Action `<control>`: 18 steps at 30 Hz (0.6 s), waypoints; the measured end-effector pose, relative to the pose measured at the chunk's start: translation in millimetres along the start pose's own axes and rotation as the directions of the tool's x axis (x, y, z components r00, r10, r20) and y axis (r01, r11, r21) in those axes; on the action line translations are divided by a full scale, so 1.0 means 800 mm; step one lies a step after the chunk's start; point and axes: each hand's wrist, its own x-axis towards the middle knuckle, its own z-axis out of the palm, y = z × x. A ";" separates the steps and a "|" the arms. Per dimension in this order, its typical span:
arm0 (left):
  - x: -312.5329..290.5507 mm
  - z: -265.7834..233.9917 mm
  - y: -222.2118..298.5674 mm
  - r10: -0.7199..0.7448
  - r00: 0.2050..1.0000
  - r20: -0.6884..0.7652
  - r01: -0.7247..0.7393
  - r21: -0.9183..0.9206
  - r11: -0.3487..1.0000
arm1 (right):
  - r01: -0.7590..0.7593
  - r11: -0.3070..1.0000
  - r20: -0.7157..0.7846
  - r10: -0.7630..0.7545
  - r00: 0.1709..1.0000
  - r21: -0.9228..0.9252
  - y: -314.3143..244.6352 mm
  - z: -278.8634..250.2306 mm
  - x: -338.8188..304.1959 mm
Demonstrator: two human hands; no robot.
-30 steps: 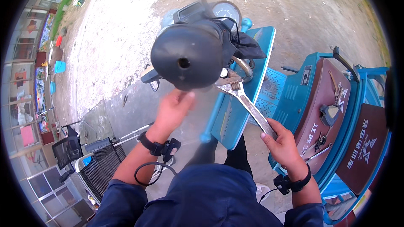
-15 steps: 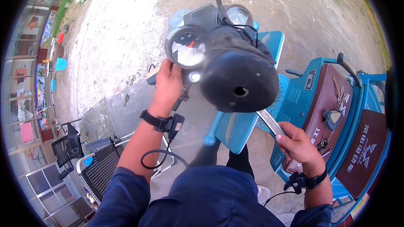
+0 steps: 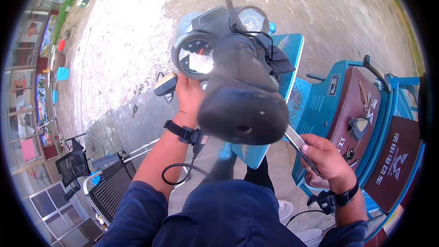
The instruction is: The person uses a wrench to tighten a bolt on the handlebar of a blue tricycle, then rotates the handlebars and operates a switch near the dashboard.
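Note:
A black, motion-blurred handlebar end [image 3: 242, 116] with a hole in its tip looms in the middle, close to me. My left hand [image 3: 188, 93] is just below a round gauge [image 3: 195, 55], left of the handlebar. Its fingers are pressed together, with the tips partly hidden; what they hold cannot be made out. In my right hand [image 3: 323, 158], a flat silver metal tool [image 3: 296, 138] is clasped between thumb and fingers. The tool points up and left, and its far end disappears behind the black handlebar end.
On the right, a brown seat [image 3: 347, 128] of the blue vehicle carries several metal tools and a grey-and-beige block [image 3: 358, 128]. A woven chair [image 3: 109, 187] stands at lower left. Another round gauge [image 3: 253, 20] and a blue panel [image 3: 288, 59] are beyond the handlebar.
The handlebar and gauges sit further left in view, and the black end is lower. My left hand has slipped further behind the gauge area. My right hand keeps hold of the flat tool.

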 end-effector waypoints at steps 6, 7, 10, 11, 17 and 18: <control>-0.002 0.002 0.010 0.077 0.997 0.010 -0.076 -0.037 0.996 | 0.005 0.999 0.069 -0.008 0.998 0.036 -0.003 0.004 -0.004; -0.003 0.001 0.016 0.053 0.999 0.011 -0.053 -0.038 0.998 | 0.006 0.999 0.069 -0.008 0.998 0.032 0.005 0.006 -0.001; -0.004 0.000 0.015 0.066 0.998 0.021 -0.065 -0.049 0.997 | 0.076 0.995 0.054 -0.079 0.995 0.059 0.039 0.018 0.005; -0.003 0.000 0.007 0.084 0.996 0.025 -0.083 -0.053 0.995 | 0.090 0.994 0.058 -0.093 0.994 0.055 0.051 0.024 0.007; -0.003 -0.011 -0.031 0.185 0.981 0.052 -0.192 0.245 0.950 | 0.144 0.872 0.097 -0.212 0.973 0.468 0.074 0.101 0.012; -0.003 -0.014 -0.029 0.210 0.975 0.070 -0.221 0.283 0.933 | 0.148 0.936 0.057 -0.175 0.983 0.320 0.071 0.099 0.011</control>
